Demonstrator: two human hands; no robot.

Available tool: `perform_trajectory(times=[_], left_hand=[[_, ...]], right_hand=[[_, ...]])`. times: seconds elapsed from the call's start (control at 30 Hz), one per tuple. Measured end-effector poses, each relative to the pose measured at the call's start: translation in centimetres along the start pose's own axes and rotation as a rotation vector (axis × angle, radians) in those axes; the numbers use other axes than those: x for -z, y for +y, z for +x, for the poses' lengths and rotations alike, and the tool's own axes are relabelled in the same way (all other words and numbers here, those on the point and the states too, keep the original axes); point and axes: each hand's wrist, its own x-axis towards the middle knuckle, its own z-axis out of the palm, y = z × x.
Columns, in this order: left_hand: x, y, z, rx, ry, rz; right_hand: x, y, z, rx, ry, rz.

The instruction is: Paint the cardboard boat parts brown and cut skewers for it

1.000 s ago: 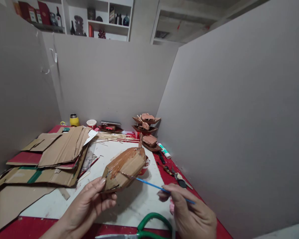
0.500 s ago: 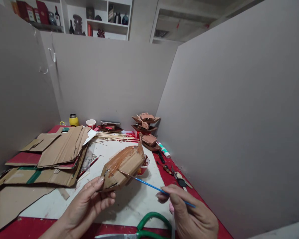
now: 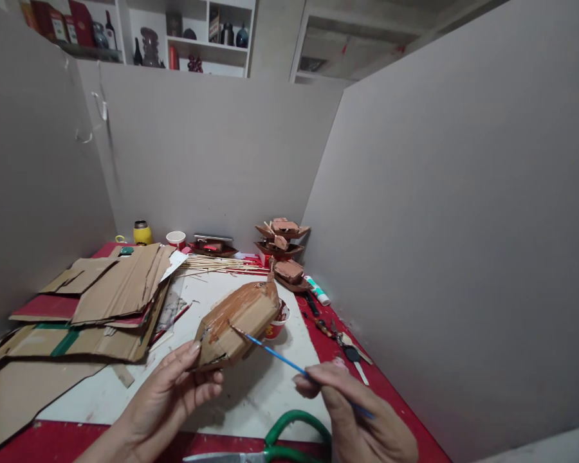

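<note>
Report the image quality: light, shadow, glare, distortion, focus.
Head view: muted light, soft shadow on the white work surface below the partly painted cardboard boat model, small glints on its orange-brown paint; head view again: wide-angle stretch slants the tall grey right-hand partition, and fine detail softens around the distant white shelf unit.

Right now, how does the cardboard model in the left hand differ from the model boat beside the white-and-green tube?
The cardboard model is partly brown with bare tan areas; the model boat looks brown across its visible parts. The cardboard model is held tilted in the left hand; the model boat stands unheld beside the tube. Both show brown colouring.
</note>
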Motion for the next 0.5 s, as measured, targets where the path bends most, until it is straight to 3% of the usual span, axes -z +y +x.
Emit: perform_trajectory(times=[0.1,0.3,0.5], left_hand=[[0.1,0.0,0.0,-0.004,0.002,0.017],[0.1,-0.1,0.1,0.004,-0.013,0.011],[-0.1,0.1,-0.1,0.004,0.011,0.015]], right_hand=[[-0.1,0.2,-0.2,0.187,-0.111,-0.039],[0.8,1.7,-0.5,-0.007,0.110,-0.252],[1.1,1.4,-0.2,0.033,0.181,-0.311]])
